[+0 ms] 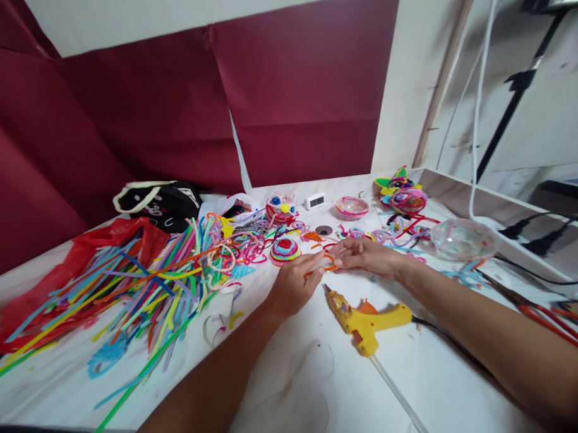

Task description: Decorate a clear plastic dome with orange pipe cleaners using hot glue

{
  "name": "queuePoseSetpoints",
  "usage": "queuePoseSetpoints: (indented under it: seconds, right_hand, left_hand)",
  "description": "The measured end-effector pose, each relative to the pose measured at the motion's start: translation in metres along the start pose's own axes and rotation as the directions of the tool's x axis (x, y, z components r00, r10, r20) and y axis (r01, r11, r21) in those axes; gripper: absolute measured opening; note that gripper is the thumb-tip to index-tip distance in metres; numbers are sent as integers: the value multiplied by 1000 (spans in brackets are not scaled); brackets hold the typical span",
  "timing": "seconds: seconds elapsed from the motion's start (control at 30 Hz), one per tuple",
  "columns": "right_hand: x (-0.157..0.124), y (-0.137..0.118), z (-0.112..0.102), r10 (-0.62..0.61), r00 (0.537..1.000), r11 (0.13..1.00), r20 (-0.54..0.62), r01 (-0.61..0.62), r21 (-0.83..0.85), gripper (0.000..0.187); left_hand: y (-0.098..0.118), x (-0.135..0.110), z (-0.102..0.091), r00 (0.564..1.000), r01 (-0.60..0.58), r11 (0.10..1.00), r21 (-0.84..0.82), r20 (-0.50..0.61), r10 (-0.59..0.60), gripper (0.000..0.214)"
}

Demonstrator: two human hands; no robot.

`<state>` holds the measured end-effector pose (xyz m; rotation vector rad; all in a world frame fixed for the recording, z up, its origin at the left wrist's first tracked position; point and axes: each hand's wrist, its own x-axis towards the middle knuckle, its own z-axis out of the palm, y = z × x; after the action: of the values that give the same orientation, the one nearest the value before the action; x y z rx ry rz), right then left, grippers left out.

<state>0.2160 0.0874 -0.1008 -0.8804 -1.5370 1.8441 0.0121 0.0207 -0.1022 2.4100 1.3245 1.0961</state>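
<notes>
Glue gun (pixel 371 322) near orange strip (pixel 332 268) in fingers (pixel 348 261); clock (pixel 315 201) digits illegible.

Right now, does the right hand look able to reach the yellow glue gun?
Probably yes: the glue gun lies nearby, and nothing visible blocks the way. But the right hand seems busy with an orange strip and may need to release it.

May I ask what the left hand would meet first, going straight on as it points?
The left hand would seemingly meet the orange pipe cleaner first, then the right hand; depth is unclear.
</notes>
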Motion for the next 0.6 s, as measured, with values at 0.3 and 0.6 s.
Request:
queuePoseSetpoints:
  seconds: [0.3, 0.6]
  right_hand:
    - [1, 2, -2, -27, 999, 1000, 25, 27, -2, 41]
    - [1, 3, -3, -42, 998, 999, 47, 43, -12, 41]
  left_hand:
    - [0, 0, 0, 1000, 5, 1000, 6, -4, -5, 37]
    - [0, 0, 0, 1000, 9, 1000, 3, -2, -9, 36]
